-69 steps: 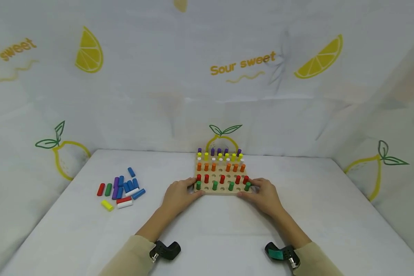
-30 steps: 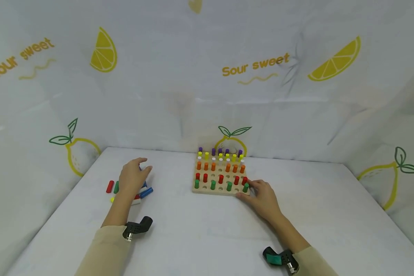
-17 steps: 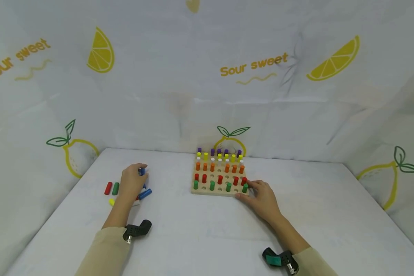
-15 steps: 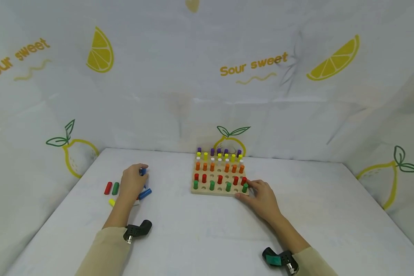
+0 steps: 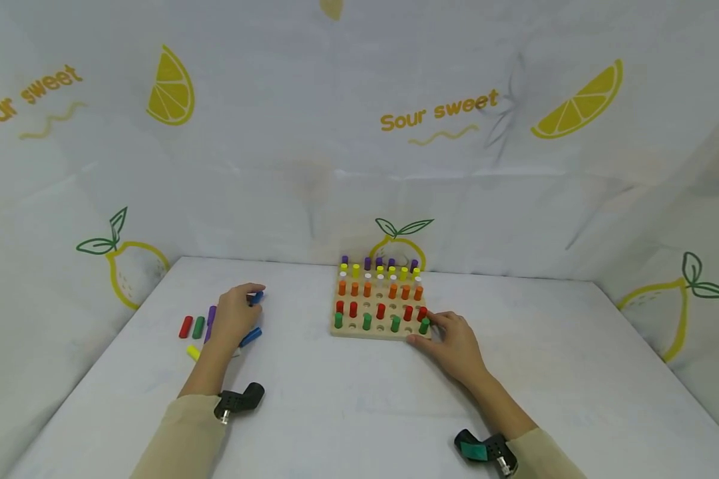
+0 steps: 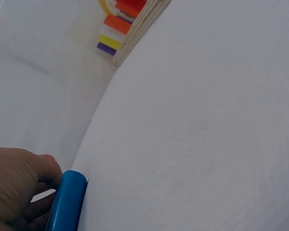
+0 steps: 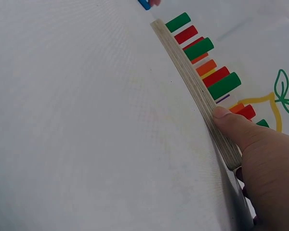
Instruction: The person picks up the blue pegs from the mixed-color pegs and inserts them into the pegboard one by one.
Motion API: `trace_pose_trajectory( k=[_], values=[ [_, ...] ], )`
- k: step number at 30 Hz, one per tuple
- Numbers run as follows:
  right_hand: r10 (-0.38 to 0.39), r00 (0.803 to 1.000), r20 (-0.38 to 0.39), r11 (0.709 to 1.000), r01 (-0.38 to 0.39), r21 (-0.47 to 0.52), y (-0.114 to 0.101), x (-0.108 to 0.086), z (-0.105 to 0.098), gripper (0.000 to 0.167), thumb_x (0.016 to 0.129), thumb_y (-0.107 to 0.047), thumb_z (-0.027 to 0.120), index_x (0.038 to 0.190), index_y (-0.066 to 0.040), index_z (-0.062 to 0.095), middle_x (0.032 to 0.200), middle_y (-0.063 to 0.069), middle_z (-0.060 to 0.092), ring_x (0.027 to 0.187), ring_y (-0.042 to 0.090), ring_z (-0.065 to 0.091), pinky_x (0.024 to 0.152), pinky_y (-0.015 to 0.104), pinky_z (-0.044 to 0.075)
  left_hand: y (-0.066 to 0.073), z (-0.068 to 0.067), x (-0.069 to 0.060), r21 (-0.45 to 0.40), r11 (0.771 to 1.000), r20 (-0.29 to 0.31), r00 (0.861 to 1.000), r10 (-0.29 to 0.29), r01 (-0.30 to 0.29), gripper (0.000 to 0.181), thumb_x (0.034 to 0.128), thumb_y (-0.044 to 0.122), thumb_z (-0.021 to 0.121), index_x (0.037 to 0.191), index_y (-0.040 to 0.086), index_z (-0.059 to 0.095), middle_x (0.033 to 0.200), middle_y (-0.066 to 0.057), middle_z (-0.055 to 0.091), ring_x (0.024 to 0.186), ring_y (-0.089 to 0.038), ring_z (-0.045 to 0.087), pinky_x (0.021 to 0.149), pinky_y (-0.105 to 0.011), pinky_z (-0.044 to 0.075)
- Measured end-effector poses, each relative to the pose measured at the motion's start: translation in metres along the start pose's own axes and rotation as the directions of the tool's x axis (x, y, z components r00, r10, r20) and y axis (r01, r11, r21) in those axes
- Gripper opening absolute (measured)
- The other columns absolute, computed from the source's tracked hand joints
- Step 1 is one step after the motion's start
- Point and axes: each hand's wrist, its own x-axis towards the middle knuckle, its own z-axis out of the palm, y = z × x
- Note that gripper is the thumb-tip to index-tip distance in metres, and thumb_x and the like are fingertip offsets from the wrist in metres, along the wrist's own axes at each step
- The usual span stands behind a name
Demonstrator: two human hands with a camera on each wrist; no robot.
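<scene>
Pegs [image 5: 198, 327] lie loose just left of the left hand [image 5: 234, 315], red, green and purple, with a yellow one below them; these are probably part of what is left to place, and more may be hidden. The left hand's thumb and finger are nearly together, parted by the blue peg [image 6: 67, 202] they pinch; whether it clears the table [image 5: 335, 412] cannot be told. On the near side of this grip lies another blue peg [image 5: 251, 336]. Well to its right, the wooden board [image 5: 359, 332] seems mostly filled: purple, yellow, white, orange, red and green stand upright, but a row between orange and red shows bare holes. The right hand [image 5: 455, 346] grips the board's near right corner, thumb on the front edge, spread only that wide.
</scene>
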Motion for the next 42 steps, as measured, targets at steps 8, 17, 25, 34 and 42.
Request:
trace_pose_trajectory(
  k=[8,17,25,34,42],
  values=[
    [-0.009,1.000,-0.013,1.000,0.009,-0.007,0.001,0.000,0.001,0.076,0.082,-0.052,0.080,0.137,-0.001,0.062,0.124,0.017,0.066,0.116,0.032,0.059,0.100,0.051,0.050,0.001,0.003,0.003,0.009,1.000,0.023,0.999,0.025,-0.025,0.038,0.0922,0.003,0.063,0.130,0.005,0.067,0.126,-0.024,0.068,0.113,-0.039,0.065,0.093,-0.051,0.056],
    [-0.007,1.000,-0.014,1.000,0.007,-0.009,0.000,0.000,0.002,0.076,0.082,-0.052,0.080,0.136,-0.002,0.062,0.124,0.017,0.067,0.116,0.032,0.059,0.101,0.051,0.050,0.006,0.007,0.005,0.045,0.998,0.054,0.998,0.031,-0.034,0.039,0.0928,0.010,0.068,0.131,0.001,0.065,0.126,-0.022,0.068,0.113,-0.038,0.067,0.096,-0.053,0.055],
    [-0.009,1.000,-0.014,1.000,0.009,-0.015,0.001,0.001,0.002,0.076,0.082,-0.052,0.080,0.136,-0.002,0.062,0.125,0.017,0.067,0.117,0.033,0.059,0.102,0.052,0.050,0.016,0.005,0.007,0.090,0.996,0.082,0.997,-0.014,0.007,0.042,0.0922,0.014,0.069,0.129,-0.005,0.063,0.119,-0.026,0.069,0.110,-0.041,0.066,0.092,-0.052,0.055],
    [0.001,1.000,-0.014,1.000,-0.001,-0.010,0.002,-0.002,0.003,0.075,0.081,-0.052,0.080,0.135,-0.002,0.063,0.124,0.016,0.067,0.117,0.032,0.059,0.102,0.051,0.050,0.021,0.004,0.011,0.085,0.993,0.157,0.983,-0.100,0.087,0.041,0.0939,0.014,0.067,0.130,-0.007,0.062,0.115,-0.024,0.068,0.102,-0.035,0.064,0.089,-0.048,0.055],
    [-0.021,0.999,-0.032,1.000,0.021,-0.008,0.001,-0.002,0.002,0.073,0.081,-0.050,0.082,0.133,-0.002,0.065,0.122,0.015,0.068,0.115,0.031,0.060,0.101,0.051,0.051,0.020,0.006,0.014,0.113,0.993,0.155,0.987,-0.042,0.025,0.029,0.0962,0.011,0.063,0.121,-0.003,0.068,0.112,-0.022,0.070,0.106,-0.038,0.065,0.092,-0.051,0.053]
  ],
)
